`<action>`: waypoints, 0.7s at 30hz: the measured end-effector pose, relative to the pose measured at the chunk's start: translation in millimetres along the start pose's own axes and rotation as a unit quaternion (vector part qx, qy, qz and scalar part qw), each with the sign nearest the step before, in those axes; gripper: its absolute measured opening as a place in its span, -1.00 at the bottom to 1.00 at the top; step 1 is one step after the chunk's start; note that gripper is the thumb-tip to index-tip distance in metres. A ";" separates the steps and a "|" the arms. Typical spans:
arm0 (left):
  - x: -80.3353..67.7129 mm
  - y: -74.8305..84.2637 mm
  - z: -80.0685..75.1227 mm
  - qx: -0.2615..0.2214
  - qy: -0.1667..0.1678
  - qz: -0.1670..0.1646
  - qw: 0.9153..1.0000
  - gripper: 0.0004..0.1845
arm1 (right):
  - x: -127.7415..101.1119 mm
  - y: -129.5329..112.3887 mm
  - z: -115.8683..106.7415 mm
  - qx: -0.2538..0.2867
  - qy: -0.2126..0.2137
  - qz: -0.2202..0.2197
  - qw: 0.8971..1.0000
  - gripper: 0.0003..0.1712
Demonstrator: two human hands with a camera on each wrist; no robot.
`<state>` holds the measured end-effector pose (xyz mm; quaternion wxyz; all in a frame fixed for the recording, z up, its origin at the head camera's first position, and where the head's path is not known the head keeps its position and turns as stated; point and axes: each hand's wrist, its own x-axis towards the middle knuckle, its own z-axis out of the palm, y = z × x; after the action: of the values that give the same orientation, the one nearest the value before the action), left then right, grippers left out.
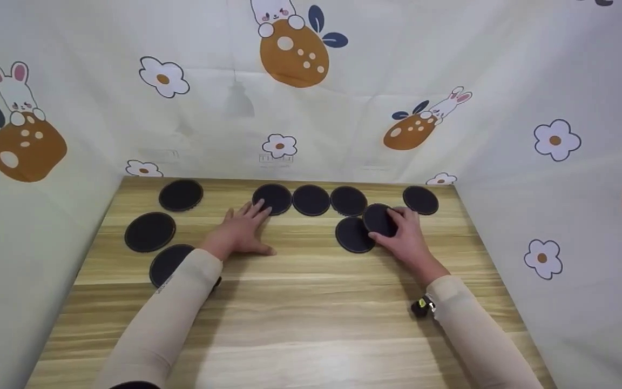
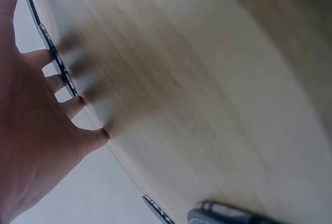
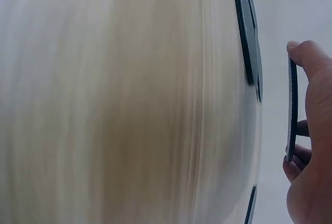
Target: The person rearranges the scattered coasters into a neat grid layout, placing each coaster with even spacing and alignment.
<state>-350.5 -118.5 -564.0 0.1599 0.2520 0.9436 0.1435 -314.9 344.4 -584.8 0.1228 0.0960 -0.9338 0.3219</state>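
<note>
Right hand (image 1: 407, 237) pinching a black round coaster (image 1: 379, 219), lifted over another coaster (image 1: 354, 235) on the table (image 1: 311, 302). Left hand (image 1: 242, 229) flat, fingers spread, fingertips touching a back-row coaster (image 1: 273, 198)

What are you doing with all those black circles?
A person sits at a wooden table with round black pads spread along its far side. The right hand holds one pad by its edge, lifted over another pad lying flat. The left hand lies flat on the table, fingertips touching a pad in the back row. More pads lie at the left.
</note>
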 end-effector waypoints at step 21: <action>2.8 -2.6 2.8 -0.012 0.002 -0.001 1.000 0.34 | 3.9 -60.6 37.7 0.000 -0.045 -0.054 0.998 0.05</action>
<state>-352.9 -118.7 -568.1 0.1616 0.2487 0.9424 0.1548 -309.2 273.6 -577.4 0.0981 0.1610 -0.9317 0.3104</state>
